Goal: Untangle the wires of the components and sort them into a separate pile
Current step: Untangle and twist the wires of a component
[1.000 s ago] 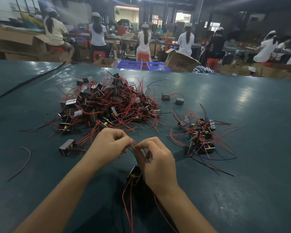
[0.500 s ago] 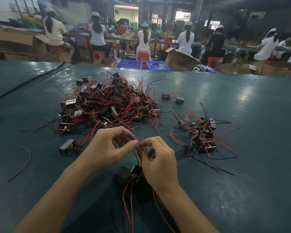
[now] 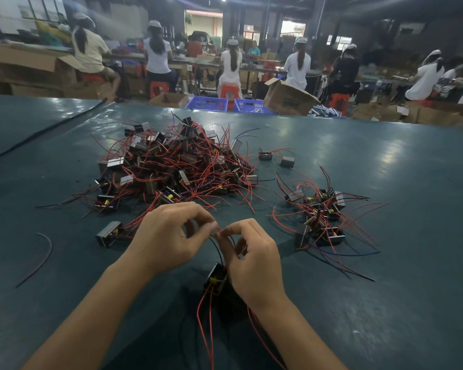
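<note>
L hand (image 3: 166, 241) + R hand (image 3: 251, 260) both pinch red wire (image 3: 219, 228); component (image 3: 215, 276) just below grip, tangled pile (image 3: 177, 166) beyond it

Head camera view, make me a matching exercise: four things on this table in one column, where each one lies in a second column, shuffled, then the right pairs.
Things:
1. large tangled pile
2. smaller pile
3. loose single wire
4. component being untangled

Places:
a. right of the right hand
b. far left of the left hand, alone
c. beyond both hands
d. close under the right hand, nearest the camera

Pairs: 1-c, 2-a, 3-b, 4-d.
</note>
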Demonstrator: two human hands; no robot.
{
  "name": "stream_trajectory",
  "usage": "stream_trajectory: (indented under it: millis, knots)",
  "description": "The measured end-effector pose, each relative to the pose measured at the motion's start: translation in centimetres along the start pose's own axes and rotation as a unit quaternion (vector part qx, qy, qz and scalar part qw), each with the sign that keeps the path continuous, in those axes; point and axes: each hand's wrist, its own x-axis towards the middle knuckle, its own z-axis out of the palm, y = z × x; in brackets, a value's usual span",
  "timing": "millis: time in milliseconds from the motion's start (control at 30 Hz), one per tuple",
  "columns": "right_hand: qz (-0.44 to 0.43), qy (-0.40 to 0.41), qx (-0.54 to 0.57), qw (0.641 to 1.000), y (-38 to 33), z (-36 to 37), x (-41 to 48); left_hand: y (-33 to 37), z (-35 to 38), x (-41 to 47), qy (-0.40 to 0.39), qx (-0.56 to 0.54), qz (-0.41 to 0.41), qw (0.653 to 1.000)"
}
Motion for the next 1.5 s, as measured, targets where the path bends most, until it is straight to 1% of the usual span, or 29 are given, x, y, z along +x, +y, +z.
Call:
stream_trajectory:
  millis: [67,167,233,267,300,367,433,500,533,567,600,633,667,733,767,800,833,867,933,1100,1167,1233,1300,1433,1500]
  knots:
    - [-0.008,0.003,-0.031,0.999,0.0,-0.1,0.1,0.3,0.4,0.1,0.001,-0.016,-0.08,0.997]
    - [-0.021,0.012,-0.075,0.997,-0.1,-0.1,0.1,0.8,0.8,0.5,-0.009,-0.043,-0.197,0.979]
    - [-0.04,0.018,-0.087,0.995,-0.2,-0.2,0.0,1.0,0.9,0.8,-0.019,-0.114,-0.272,0.955]
    - [-0.05,0.022,-0.088,0.995,-0.2,-0.2,0.0,1.1,1.0,1.0,-0.021,-0.174,-0.315,0.933]
    - [-0.057,0.027,-0.09,0.994,-0.2,-0.2,0.1,1.2,1.1,1.0,-0.021,-0.239,-0.36,0.902]
    - [-0.065,0.04,-0.098,0.992,-0.1,-0.2,0.1,1.6,1.6,1.1,-0.022,-0.354,-0.437,0.827]
    - [-0.066,0.049,-0.107,0.991,-0.1,-0.1,0.2,1.7,1.8,1.0,-0.028,-0.434,-0.496,0.752]
    - [-0.063,0.048,-0.115,0.99,0.0,-0.1,0.2,1.5,1.9,0.9,-0.041,-0.498,-0.531,0.684]
    - [-0.06,0.047,-0.117,0.99,0.0,-0.1,0.1,1.5,1.9,0.9,-0.046,-0.522,-0.537,0.661]
    - [-0.057,0.045,-0.117,0.991,0.1,-0.1,0.1,1.6,1.9,0.9,-0.048,-0.535,-0.537,0.65]
    - [-0.053,0.043,-0.113,0.991,0.1,0.0,0.1,1.7,1.9,0.9,-0.045,-0.529,-0.531,0.661]
    - [-0.047,0.041,-0.105,0.993,0.1,0.0,0.1,1.8,2.1,0.9,-0.038,-0.496,-0.512,0.7]
    - [-0.037,0.04,-0.092,0.994,0.1,0.0,0.0,1.8,2.2,0.9,-0.029,-0.446,-0.475,0.758]
    - [-0.016,0.034,-0.062,0.997,0.3,0.0,0.0,1.9,2.0,0.7,-0.012,-0.316,-0.338,0.886]
    - [-0.004,0.029,-0.047,0.998,0.3,0.1,0.0,1.7,1.8,0.7,-0.004,-0.249,-0.255,0.934]
    - [0.008,0.023,-0.03,0.999,0.3,0.1,0.0,1.5,1.6,0.6,0.003,-0.192,-0.179,0.965]
    - [0.017,0.019,-0.015,1.0,0.4,0.1,0.0,1.2,1.4,0.4,0.007,-0.148,-0.118,0.982]
    - [0.022,0.016,-0.002,1.0,0.4,0.2,0.0,0.9,1.2,0.3,0.004,-0.115,-0.071,0.991]
    - [0.02,0.009,0.016,1.0,0.4,0.1,0.0,0.6,0.7,0.2,-0.005,-0.07,-0.019,0.997]
    - [0.02,-0.001,0.034,0.999,0.2,0.1,0.0,0.2,-0.3,0.0,-0.018,0.012,0.041,0.999]
    - [0.02,-0.001,0.031,0.999,0.1,0.2,0.0,0.3,-0.4,-0.1,-0.018,0.038,0.046,0.998]
    - [0.014,-0.002,0.017,1.0,0.1,0.1,0.0,0.5,-0.3,-0.1,-0.02,0.058,0.031,0.998]
    - [0.01,-0.005,-0.001,1.0,0.1,-0.1,0.1,0.5,-0.1,-0.1,-0.023,0.064,-0.001,0.998]
    - [0.0,-0.001,-0.043,0.999,0.0,-0.1,0.1,0.4,0.5,0.1,-0.035,0.052,-0.094,0.994]
    - [-0.005,0.003,-0.06,0.998,-0.1,-0.2,0.0,0.9,1.0,0.2,-0.041,0.015,-0.164,0.986]
